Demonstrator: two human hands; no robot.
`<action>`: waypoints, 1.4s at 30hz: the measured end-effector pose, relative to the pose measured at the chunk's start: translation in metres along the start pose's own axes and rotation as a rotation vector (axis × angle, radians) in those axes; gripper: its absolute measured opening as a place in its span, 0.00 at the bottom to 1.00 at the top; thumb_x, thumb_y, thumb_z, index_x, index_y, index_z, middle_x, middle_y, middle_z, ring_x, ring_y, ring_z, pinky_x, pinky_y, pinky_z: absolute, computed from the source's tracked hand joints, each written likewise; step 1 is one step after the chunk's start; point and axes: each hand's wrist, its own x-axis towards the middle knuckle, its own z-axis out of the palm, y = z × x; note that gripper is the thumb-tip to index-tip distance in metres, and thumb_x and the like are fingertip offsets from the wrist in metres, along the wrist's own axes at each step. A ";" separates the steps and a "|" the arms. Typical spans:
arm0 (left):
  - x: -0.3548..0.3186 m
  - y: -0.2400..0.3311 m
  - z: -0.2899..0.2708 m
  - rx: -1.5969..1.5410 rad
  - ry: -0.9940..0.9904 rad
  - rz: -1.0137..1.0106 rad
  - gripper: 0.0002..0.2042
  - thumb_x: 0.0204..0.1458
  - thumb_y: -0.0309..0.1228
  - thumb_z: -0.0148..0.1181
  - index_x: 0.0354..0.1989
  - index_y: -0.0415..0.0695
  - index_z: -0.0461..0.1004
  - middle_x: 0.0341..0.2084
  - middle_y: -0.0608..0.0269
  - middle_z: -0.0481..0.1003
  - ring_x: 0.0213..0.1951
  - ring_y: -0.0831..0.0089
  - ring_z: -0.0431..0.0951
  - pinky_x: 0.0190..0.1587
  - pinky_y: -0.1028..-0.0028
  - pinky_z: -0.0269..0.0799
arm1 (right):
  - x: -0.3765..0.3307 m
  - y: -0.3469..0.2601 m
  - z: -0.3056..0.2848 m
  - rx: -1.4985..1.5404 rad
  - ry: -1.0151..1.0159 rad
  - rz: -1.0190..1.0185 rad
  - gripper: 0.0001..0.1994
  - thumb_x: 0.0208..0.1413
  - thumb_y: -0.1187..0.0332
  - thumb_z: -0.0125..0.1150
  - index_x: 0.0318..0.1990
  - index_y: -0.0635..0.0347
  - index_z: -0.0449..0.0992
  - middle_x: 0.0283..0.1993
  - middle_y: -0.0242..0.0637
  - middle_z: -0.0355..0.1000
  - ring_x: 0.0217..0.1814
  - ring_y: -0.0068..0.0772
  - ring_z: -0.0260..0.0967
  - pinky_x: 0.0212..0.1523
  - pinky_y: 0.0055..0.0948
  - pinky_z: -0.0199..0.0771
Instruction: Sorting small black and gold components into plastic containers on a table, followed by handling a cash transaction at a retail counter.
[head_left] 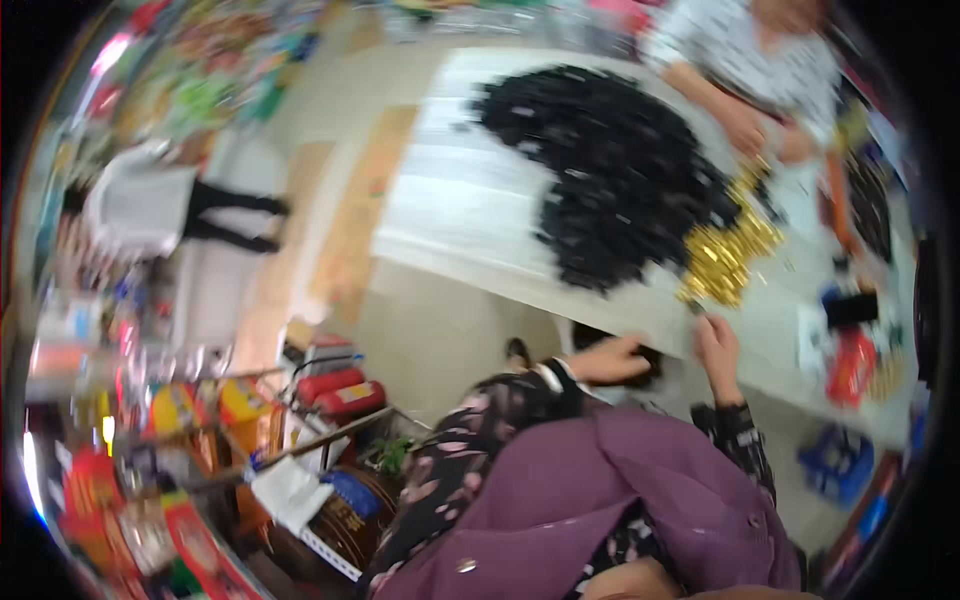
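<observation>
Lying on the table: gold pieces (718, 265), a shiny heap toward the right of the white table (425, 205), thinning into a strip toward the far side
Black pieces (625, 170): a much larger heap left of the gold one, meeting it along its right edge and stretching to the far side
Right hand (717, 348): at the near table edge, just short of the gold heap; thumb and fingers closed on a small greyish thing (697, 309), too blurred to identify
Left hand (608, 362): left of the right one, just off the near table edge beside a dark shape (592, 335); fingers partly bent, though how far open they are, or whether they have hold of anything, I cannot tell
Co-worker (745, 50): far right, in a patterned pale top, both hands near the far end of the gold
Table's right end: a black flat object (852, 310) and, nearer, a red packet (850, 368)
Floor: a blue stool (838, 462) at near right, red cylinders (335, 390) at near left
</observation>
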 end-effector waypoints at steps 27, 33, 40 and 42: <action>-0.359 -0.231 -0.058 -0.746 0.600 -0.245 0.25 0.57 0.44 0.50 0.55 0.36 0.63 0.45 0.54 0.71 0.45 0.71 0.73 0.47 0.73 0.68 | 0.047 -0.030 0.195 -1.703 -0.563 -0.106 0.23 0.39 0.47 0.61 0.30 0.62 0.79 0.31 0.47 0.74 0.35 0.49 0.71 0.37 0.44 0.71; -0.376 -0.169 -0.082 -0.527 0.538 -0.439 0.25 0.57 0.44 0.50 0.56 0.37 0.62 0.49 0.54 0.69 0.49 0.69 0.70 0.51 0.73 0.65 | 0.035 -0.035 0.189 -1.708 -0.552 -0.108 0.24 0.41 0.47 0.60 0.33 0.61 0.79 0.35 0.47 0.75 0.39 0.47 0.72 0.40 0.42 0.72; -0.377 -0.197 -0.104 -0.485 0.493 -0.415 0.25 0.57 0.43 0.49 0.57 0.38 0.61 0.50 0.54 0.69 0.52 0.69 0.69 0.54 0.73 0.63 | 0.034 -0.031 0.191 -1.721 -0.539 -0.069 0.23 0.42 0.47 0.59 0.34 0.59 0.79 0.36 0.45 0.75 0.40 0.46 0.73 0.41 0.40 0.72; -0.380 -0.195 -0.118 -0.464 0.472 -0.414 0.25 0.57 0.43 0.49 0.57 0.38 0.61 0.51 0.55 0.68 0.52 0.69 0.68 0.54 0.73 0.62 | 0.032 -0.028 0.188 -1.714 -0.511 -0.087 0.22 0.42 0.46 0.60 0.31 0.58 0.80 0.33 0.44 0.75 0.38 0.45 0.73 0.40 0.40 0.72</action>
